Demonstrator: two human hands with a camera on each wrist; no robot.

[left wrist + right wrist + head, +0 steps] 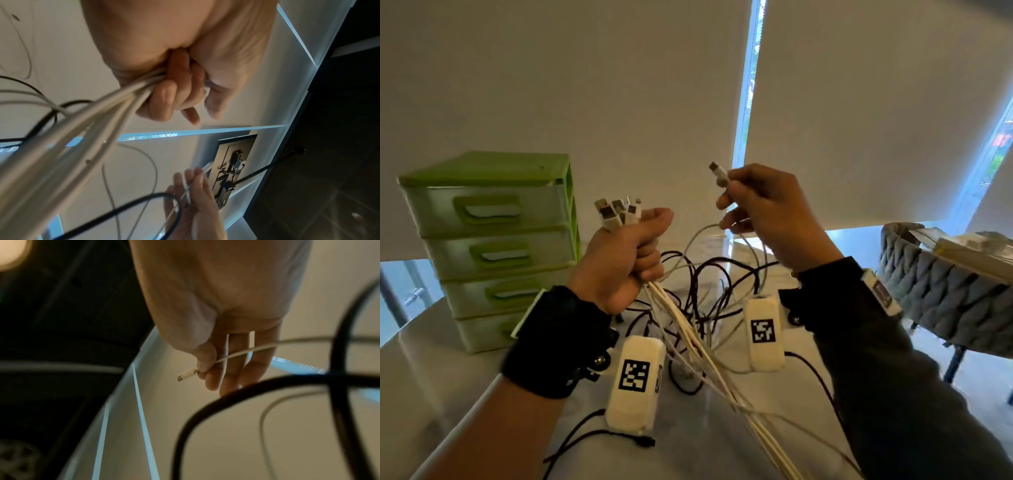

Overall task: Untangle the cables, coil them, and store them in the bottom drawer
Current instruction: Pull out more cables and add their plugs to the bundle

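Beyond our left hand (625, 253) and further to its left stands the light green plastic four-drawer cabinet (489, 246), its bottom drawer (489, 330) shut, on the pale glossy desk (431, 373). Below and between both hands a tangle of thin black and white cables (709, 298) lies on the desk. Our left hand is fisted around a bundle of white cables (688, 329) that runs down from it towards us; their white USB plugs (616, 212) stick up out of the top of the fist. Our right hand (767, 219), raised just beside the left, pinches a single white plug (718, 174) between thumb and fingers, its thin cord looping down from the hand into the tangle. Pale roller blinds (585, 78) hang behind the hands, and a grey woven basket (941, 291) sits to the right of our right hand.
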